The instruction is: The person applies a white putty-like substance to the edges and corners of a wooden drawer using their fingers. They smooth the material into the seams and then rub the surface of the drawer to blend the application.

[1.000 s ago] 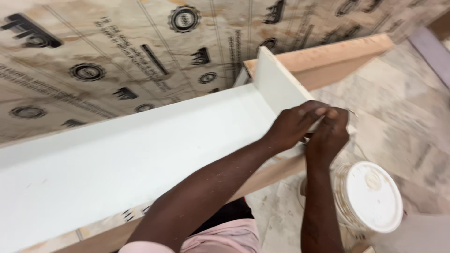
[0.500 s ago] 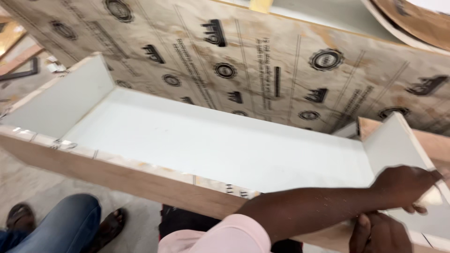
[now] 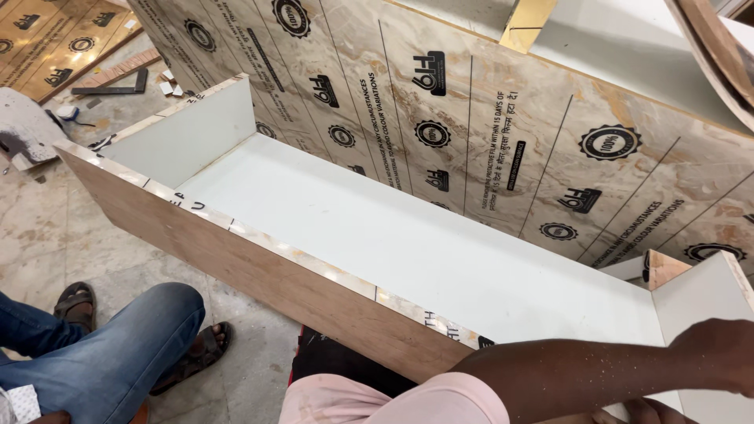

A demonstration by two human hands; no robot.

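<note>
The left hand (image 3: 719,353) rests on the white end panel (image 3: 707,302) of the long open box (image 3: 408,251); its fingers are cut off by the frame edge, so I cannot tell their grip. The right hand (image 3: 644,412) barely shows below. By my judgement the end panel is being fitted; steadying it comes next. Beyond the fingers leans a marble-patterned sheet (image 3: 503,118) with round black seals; a seated person's jeans (image 3: 102,353) lie far left

Open box frame (image 3: 408,259) lying on the floor (image 3: 47,235), running from upper left to lower right. Behind it, a large laminate sheet (image 3: 503,133) leaning along its far side. Left hand (image 3: 719,353) on the right end panel (image 3: 707,302); right hand (image 3: 644,412) below it at the lower edge, mostly out of view. Front left: another person's bent leg (image 3: 118,353) and sandalled feet (image 3: 196,353) on the floor. Far upper left: a try square (image 3: 110,86) on the floor.
</note>
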